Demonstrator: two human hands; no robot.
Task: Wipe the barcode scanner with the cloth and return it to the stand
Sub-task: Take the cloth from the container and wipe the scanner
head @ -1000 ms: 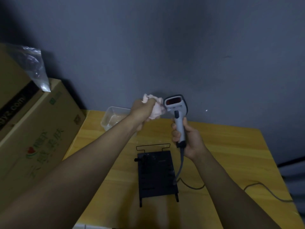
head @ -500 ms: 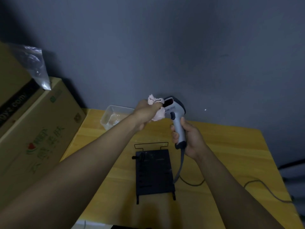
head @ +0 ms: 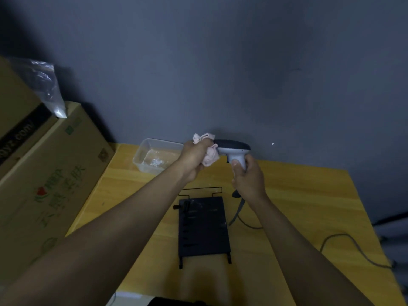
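My right hand (head: 248, 178) grips the handle of the grey barcode scanner (head: 234, 149), held up above the table with its head turned to the left. My left hand (head: 195, 159) holds a bunched pink cloth (head: 209, 154) pressed against the front of the scanner's head, hiding its window. The black stand (head: 203, 228) lies flat on the yellow wooden table (head: 298, 206) below both hands. The scanner's grey cable (head: 344, 241) hangs from the handle and trails to the right across the table.
A clear plastic tub (head: 154, 155) sits at the table's far left corner against the dark wall. Large cardboard boxes (head: 44, 173) stand along the left side, with a clear plastic bag (head: 44, 85) on top.
My right hand has turned the scanner so its head now points left, side-on. My left hand with the cloth has moved onto the front of the head, covering the window.
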